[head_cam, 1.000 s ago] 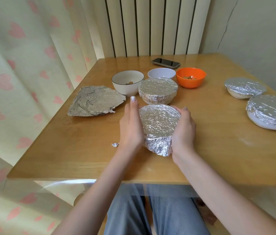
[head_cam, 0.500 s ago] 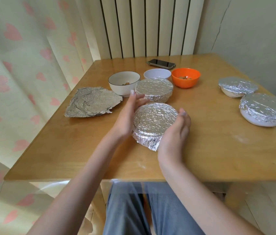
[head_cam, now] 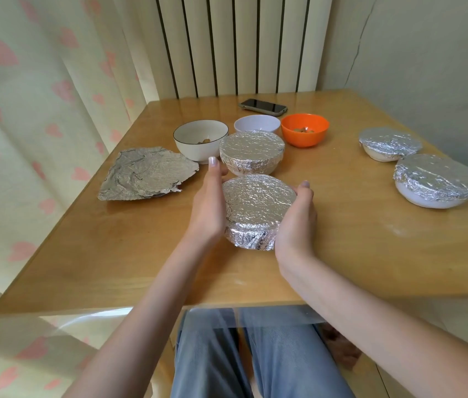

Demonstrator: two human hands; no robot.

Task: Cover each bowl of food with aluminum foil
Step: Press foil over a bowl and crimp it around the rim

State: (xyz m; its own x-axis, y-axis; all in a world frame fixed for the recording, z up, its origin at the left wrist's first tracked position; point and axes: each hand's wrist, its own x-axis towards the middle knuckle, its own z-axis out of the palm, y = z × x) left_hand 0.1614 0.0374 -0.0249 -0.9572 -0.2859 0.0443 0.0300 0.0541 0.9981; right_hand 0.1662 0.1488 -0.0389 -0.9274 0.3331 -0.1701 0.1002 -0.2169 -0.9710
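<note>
You are finishing the wrap on the near bowl (head_cam: pixel 258 209), at the table (head_cam: pixel 356 254) centre: left hand (head_cam: pixel 208 206) and right hand (head_cam: pixel 296 222) cup its sides and press the foil. Since a second ago, it was turned and the loose flap tucked. Next, take the spare sheet (head_cam: pixel 146 175) at 10 o'clock for an open bowl (head_cam: pixel 199 139).

Head view, downward, near table (head_cam: pixel 370 254)

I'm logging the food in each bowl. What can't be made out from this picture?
- Head view: foil hides the contents of the held bowl, the one behind it and two on the right.
- White bowl's inside: blocked by the bowl in front.
- Orange bowl's food: too small to identify.
</note>
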